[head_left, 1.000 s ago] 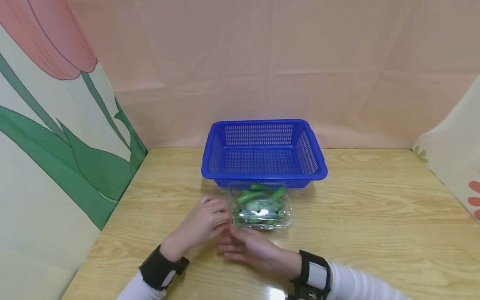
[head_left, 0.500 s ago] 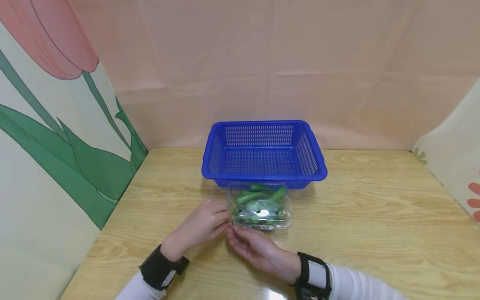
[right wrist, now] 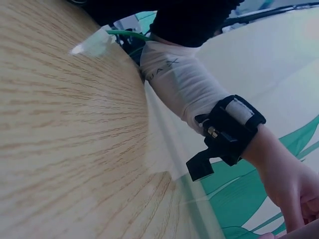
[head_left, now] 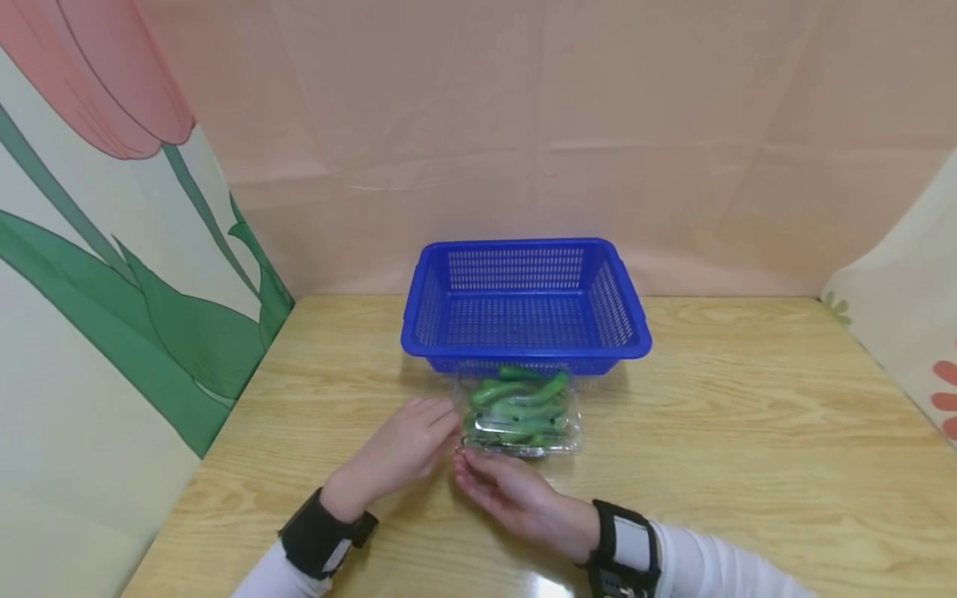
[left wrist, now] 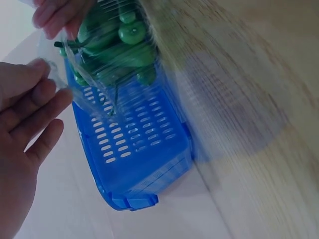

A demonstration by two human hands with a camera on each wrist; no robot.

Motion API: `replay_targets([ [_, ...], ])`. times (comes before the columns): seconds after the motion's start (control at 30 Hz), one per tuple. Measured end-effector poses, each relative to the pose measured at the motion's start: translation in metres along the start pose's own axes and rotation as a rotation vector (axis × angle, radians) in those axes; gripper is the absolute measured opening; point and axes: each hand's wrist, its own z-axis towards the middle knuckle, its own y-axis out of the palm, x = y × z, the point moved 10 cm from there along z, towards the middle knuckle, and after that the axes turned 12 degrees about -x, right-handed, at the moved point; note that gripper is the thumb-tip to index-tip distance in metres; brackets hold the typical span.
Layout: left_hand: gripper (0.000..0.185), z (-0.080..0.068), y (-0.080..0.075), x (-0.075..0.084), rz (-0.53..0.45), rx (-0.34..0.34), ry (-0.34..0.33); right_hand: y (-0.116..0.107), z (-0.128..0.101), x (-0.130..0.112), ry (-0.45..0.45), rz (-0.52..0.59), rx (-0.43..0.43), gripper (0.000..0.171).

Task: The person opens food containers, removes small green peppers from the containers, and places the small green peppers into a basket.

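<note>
Clear plastic clamshell of green peppers (head_left: 521, 413) sits mid-table against the blue basket (head_left: 525, 304)'s near wall, where I see my left hand (head_left: 404, 448) pinching its left corner and right hand (head_left: 508, 490) loosely open below, both working the lid edge.

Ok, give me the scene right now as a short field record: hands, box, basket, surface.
left hand: fingertips at the near left corner of the box, grip unclear
right hand: palm up, fingers at the box's near edge
clear plastic box: lid down, green vegetables inside, on the table against the basket's near side
blue basket: nothing visible inside, behind the box
wooden table: carries both
</note>
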Motion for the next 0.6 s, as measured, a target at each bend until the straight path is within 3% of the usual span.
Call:
replay_targets([
  [0.4,0.009,-0.0019,-0.0101,0.0002,-0.052,0.081,0.039,0.0057,-0.0001,-0.0017,0.036,-0.028,-0.076,0.031],
  [0.6,0.01,-0.0021,-0.0072,0.0032,-0.039,0.076,0.063,0.0021,-0.0075,-0.0029,0.064,0.001,-0.111,0.025],
])
